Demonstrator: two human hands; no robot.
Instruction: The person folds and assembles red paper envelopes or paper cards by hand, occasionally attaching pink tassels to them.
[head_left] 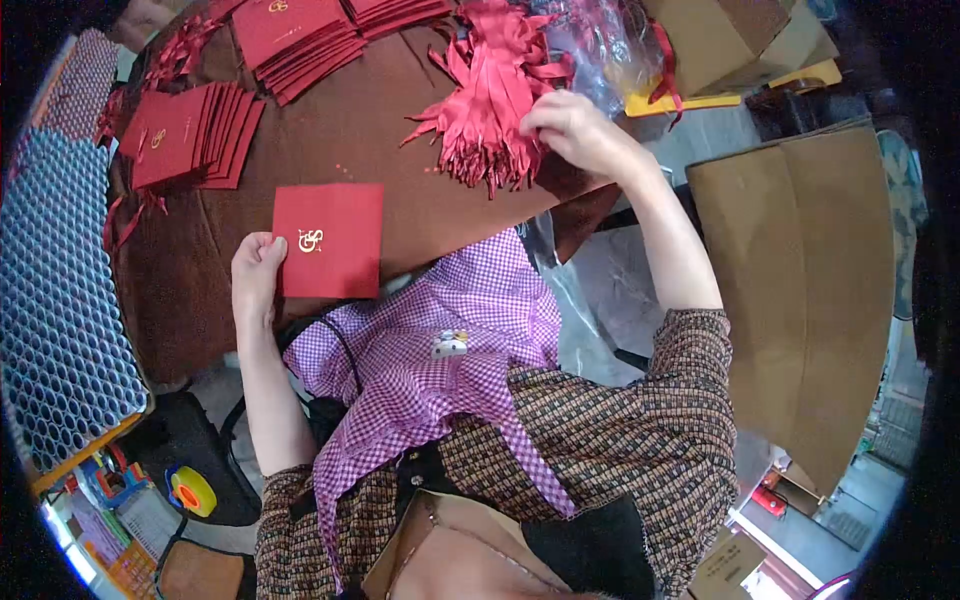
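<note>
My left hand (pixel 258 270) grips the left edge of a red paper bag (pixel 345 240) with a gold logo, thumb on its face. The bag lies flat at the table's near edge. Over at the right, my right hand (pixel 575 130) has its fingers pinched together at the side of a heap of red ribbons (pixel 495 90). Whether a ribbon is between those fingertips is hidden.
Stacks of red bags (pixel 190 135) and more red bags (pixel 300 40) lie on the brown table (pixel 330 130). Clear plastic wrapping (pixel 600 40) and a cardboard box (pixel 740 40) are at the back right. A large cardboard sheet (pixel 800 300) stands right; a honeycomb-patterned panel (pixel 70 290) stands left.
</note>
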